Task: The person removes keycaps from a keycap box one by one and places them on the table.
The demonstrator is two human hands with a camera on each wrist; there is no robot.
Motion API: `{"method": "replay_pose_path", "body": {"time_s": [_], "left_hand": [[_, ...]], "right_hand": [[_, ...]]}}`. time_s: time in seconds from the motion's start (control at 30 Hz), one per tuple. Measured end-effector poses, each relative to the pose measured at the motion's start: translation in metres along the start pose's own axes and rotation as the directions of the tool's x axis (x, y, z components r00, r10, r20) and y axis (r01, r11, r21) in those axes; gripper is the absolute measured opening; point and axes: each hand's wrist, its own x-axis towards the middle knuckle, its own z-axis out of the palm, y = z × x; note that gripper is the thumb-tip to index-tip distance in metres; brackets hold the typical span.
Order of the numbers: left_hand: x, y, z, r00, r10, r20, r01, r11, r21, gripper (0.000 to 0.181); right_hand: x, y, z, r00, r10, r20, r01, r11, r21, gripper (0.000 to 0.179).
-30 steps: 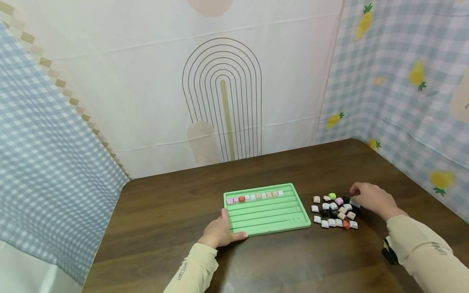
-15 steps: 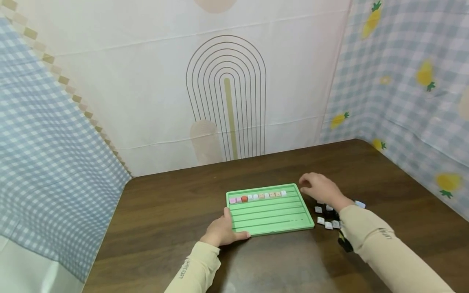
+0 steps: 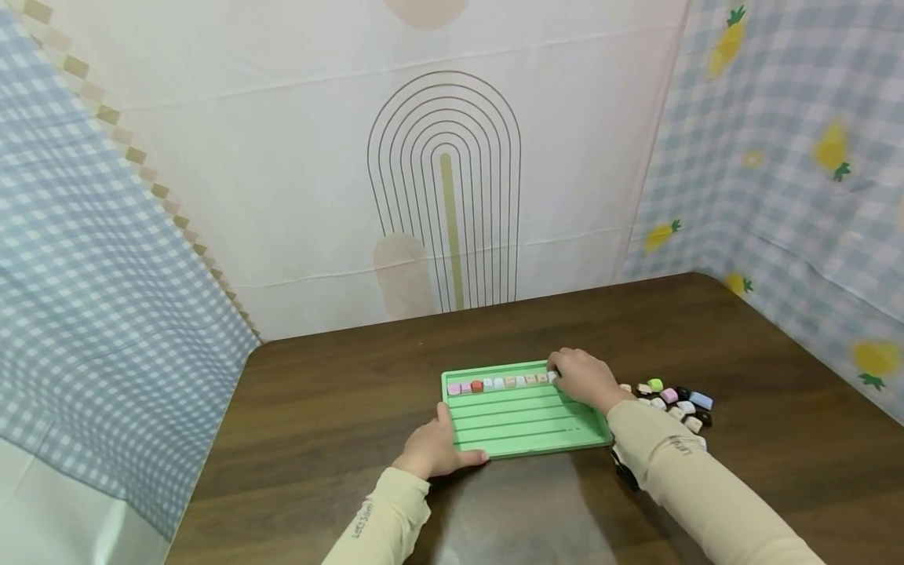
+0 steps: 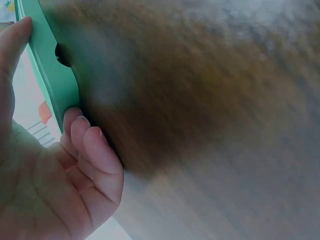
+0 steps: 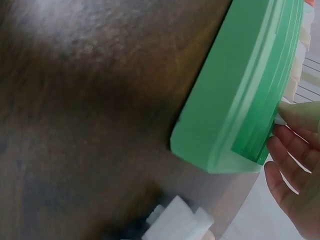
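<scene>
A green tray (image 3: 519, 428) with ridged rows lies on the table. Small keycaps line its top row: pink ones, a red keycap (image 3: 477, 386), then white and beige ones. My left hand (image 3: 432, 447) grips the tray's near left corner, thumb along the front edge and fingers against the left side (image 4: 62, 75). At the right end of the row is my right hand (image 3: 582, 378), fingertips down in the tray next to a white keycap (image 3: 553, 377). The right wrist view shows a pale keycap (image 5: 280, 119) pinched at the thumb tip, mostly hidden by the fingers.
Right of the tray lies a loose group of keycaps, partly behind my right forearm, among them a lime-green keycap (image 3: 655, 384) and a long light-blue keycap (image 3: 701, 400). The wooden table (image 3: 339, 408) meets hung cloths at the back and sides.
My right hand has moved left from the loose keycaps, over the tray's right edge, to the end of the top row. My left hand stays on the tray corner. The view has shifted slightly.
</scene>
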Motion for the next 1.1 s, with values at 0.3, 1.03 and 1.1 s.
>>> {"method": "replay_pose_path", "body": {"time_s": [0.3, 1.03, 1.1], "left_hand": [[0.001, -0.001, 0.001, 1.0, -0.011, 0.008, 0.011, 1.0, 0.009, 0.108], [0.001, -0.001, 0.001, 1.0, 0.004, 0.01, -0.004, 1.0, -0.003, 0.107], [0.0, 0.001, 0.0, 1.0, 0.01, 0.011, -0.01, 1.0, -0.006, 0.106]], "right_hand": [[0.0, -0.001, 0.005, 0.998, -0.03, -0.06, 0.027, 0.998, -0.055, 0.013], [-0.027, 0.045, -0.04, 0.985, 0.083, -0.151, -0.078, 0.996, 0.041, 0.021], [-0.034, 0.061, -0.047, 0.983, 0.113, -0.147, -0.108, 0.993, 0.037, 0.023]]}}
